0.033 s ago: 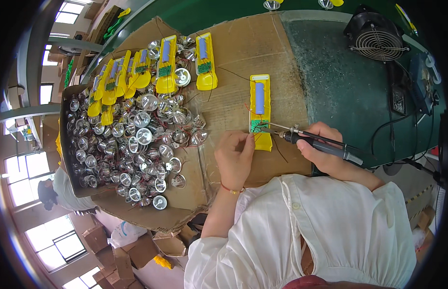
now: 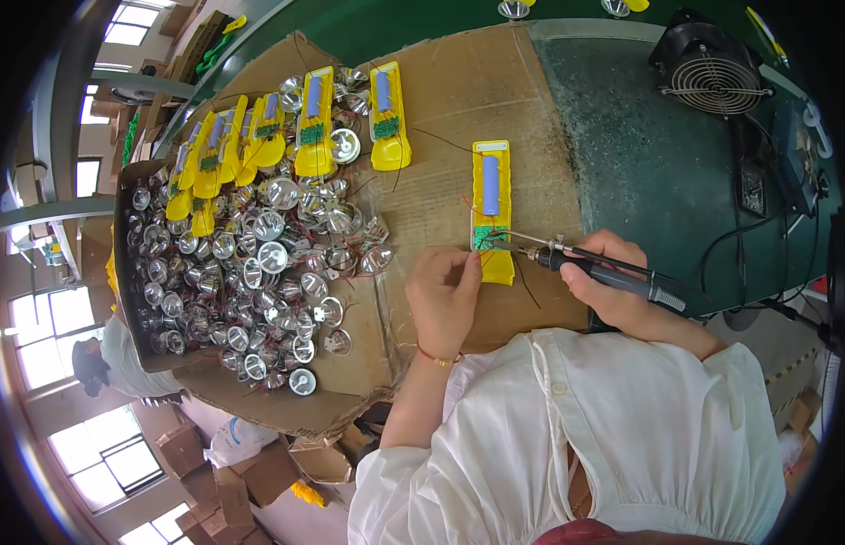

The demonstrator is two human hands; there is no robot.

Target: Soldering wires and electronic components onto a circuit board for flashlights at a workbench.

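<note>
A yellow lamp housing (image 2: 501,269) lies on the cardboard, with a purple cylindrical battery (image 2: 491,189) and a small green circuit board (image 2: 485,238) in it. In my right hand (image 2: 613,277) is a soldering iron (image 2: 613,279) with a thin metal guide tube along its side. Its tip reaches the circuit board from the right. My left hand (image 2: 445,292) is closed in a pinch at the board's lower left edge, where a thin red wire shows at the fingertips. Loose dark and red wires stick out around the housing.
Many silvery reflector cups (image 2: 273,257) fill a cardboard tray (image 2: 286,409) on the left. Several yellow housings (image 2: 389,145) with batteries and boards lie along its far side. On the green bench (image 2: 622,154) at right stand a black fan (image 2: 711,77) and a blue box (image 2: 793,150) with cables.
</note>
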